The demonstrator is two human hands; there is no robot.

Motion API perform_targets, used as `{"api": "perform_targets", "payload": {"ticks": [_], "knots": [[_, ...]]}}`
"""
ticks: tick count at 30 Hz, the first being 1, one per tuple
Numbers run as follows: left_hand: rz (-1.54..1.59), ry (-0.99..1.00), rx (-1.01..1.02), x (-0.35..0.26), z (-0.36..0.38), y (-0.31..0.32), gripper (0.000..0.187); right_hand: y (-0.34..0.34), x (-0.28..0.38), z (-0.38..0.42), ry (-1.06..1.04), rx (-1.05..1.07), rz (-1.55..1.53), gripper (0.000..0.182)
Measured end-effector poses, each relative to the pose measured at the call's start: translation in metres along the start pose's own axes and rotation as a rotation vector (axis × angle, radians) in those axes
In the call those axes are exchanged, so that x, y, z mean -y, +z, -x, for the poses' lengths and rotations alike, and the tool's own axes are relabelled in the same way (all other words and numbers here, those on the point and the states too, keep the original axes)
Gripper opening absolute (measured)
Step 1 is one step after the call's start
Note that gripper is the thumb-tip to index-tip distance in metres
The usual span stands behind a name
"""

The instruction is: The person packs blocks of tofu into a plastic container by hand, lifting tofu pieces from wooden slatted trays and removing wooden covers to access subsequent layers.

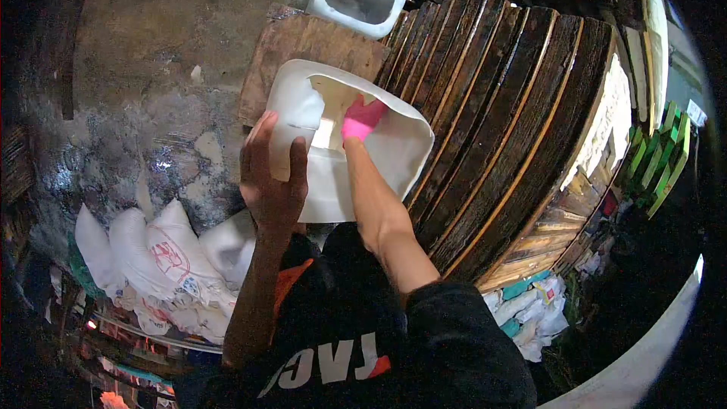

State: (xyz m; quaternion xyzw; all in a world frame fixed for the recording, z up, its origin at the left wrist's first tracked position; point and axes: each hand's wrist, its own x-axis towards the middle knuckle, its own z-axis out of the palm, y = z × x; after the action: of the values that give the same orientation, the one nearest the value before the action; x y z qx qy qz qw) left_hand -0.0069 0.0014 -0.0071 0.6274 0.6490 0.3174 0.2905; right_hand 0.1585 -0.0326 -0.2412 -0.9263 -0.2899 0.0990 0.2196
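A white plastic container [326,201] with a wide open top is tilted in front of my body, its mouth facing up toward me. My left hand [271,174] grips its left side, bare fingers and thumb stretched along the wall. Deep inside the container is my right hand [363,117], in a bright pink covering that looks like a glove. Its fingers are curled near the far inner wall, and what they hold, if anything, is hidden. Light shines through a pale opening beside the right hand.
Beyond the container lies a wooden board [322,38], with another cut-open white container [356,0] farther back. Stacked dark wooden slats [500,106] fill the right side. White sacks [170,246] lie at lower left on the wet concrete floor [166,53].
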Motion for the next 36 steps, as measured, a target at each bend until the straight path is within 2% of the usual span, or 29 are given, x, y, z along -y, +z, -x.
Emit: {"api": "perform_targets", "payload": {"ticks": [1,3,5,6,8,10,12,15,16,17,19,20,22,23,25,26,31,33,34,36], "knots": [[0.033,-0.021,-0.007,0.001,0.001,-0.001,0.038,-0.001,0.005,0.002,-0.052,-0.023,0.021,0.061],[0.002,-0.025,0.003,0.002,0.003,-0.003,0.038,-0.004,0.018,-0.001,0.451,0.018,-0.368,0.067],[-0.016,-0.017,0.008,0.002,0.004,-0.001,0.038,0.025,-0.016,-0.008,0.470,0.041,-0.397,0.064],[-0.007,-0.016,0.005,0.003,0.003,-0.001,0.038,0.046,-0.038,-0.014,0.332,-0.005,-0.224,0.056],[0.000,-0.019,0.006,0.003,0.005,-0.001,0.039,0.086,-0.095,-0.010,0.196,-0.046,-0.046,0.049],[0.031,-0.035,0.011,0.003,0.003,-0.001,0.039,0.048,-0.069,-0.013,0.525,0.124,-0.231,0.036],[0.027,-0.022,-0.005,0.000,0.002,0.000,0.038,0.014,-0.052,0.004,0.872,0.186,-0.448,0.024],[0.016,0.002,-0.017,0.001,0.002,0.000,0.038,-0.020,-0.018,0.022,1.185,0.131,-0.691,0.014],[0.007,0.011,-0.020,0.002,0.002,0.001,0.038,-0.021,-0.013,0.023,1.346,0.083,-0.842,0.010],[0.009,0.014,-0.021,0.002,0.003,0.002,0.038,-0.022,-0.008,0.023,1.345,0.082,-0.846,0.010],[0.024,-0.003,-0.024,0.003,0.004,0.003,0.038,-0.017,-0.005,0.025,1.114,0.011,-1.005,0.012],[0.019,-0.004,-0.025,0.004,0.003,0.003,0.038,-0.013,-0.004,0.023,1.118,0.015,-1.004,0.012],[0.029,-0.006,-0.036,0.001,0.003,0.002,0.037,0.001,-0.012,0.006,0.915,0.010,-0.934,0.013],[0.029,-0.005,-0.032,0.001,0.003,0.002,0.037,0.015,-0.030,-0.009,0.918,0.007,-0.933,0.013],[0.031,-0.025,-0.008,0.000,0.003,0.001,0.037,0.042,-0.076,-0.032,0.595,0.387,0.006,0.017],[0.030,-0.021,-0.012,0.000,0.000,0.002,0.037,0.044,-0.071,-0.033,0.591,0.388,0.001,0.017],[-0.024,-0.014,-0.003,-0.001,0.002,-0.001,0.039,0.024,-0.014,0.000,0.521,-0.056,-0.282,0.022],[-0.008,-0.024,0.003,-0.001,0.001,0.000,0.039,0.026,-0.010,-0.002,0.504,-0.148,-0.344,0.024],[0.009,-0.038,0.007,-0.002,0.001,0.000,0.039,0.027,-0.013,-0.008,0.389,0.001,-0.091,0.025],[0.046,-0.047,-0.004,0.002,0.004,0.001,0.040,0.025,-0.021,-0.019,0.344,0.136,-0.235,0.031]]}}
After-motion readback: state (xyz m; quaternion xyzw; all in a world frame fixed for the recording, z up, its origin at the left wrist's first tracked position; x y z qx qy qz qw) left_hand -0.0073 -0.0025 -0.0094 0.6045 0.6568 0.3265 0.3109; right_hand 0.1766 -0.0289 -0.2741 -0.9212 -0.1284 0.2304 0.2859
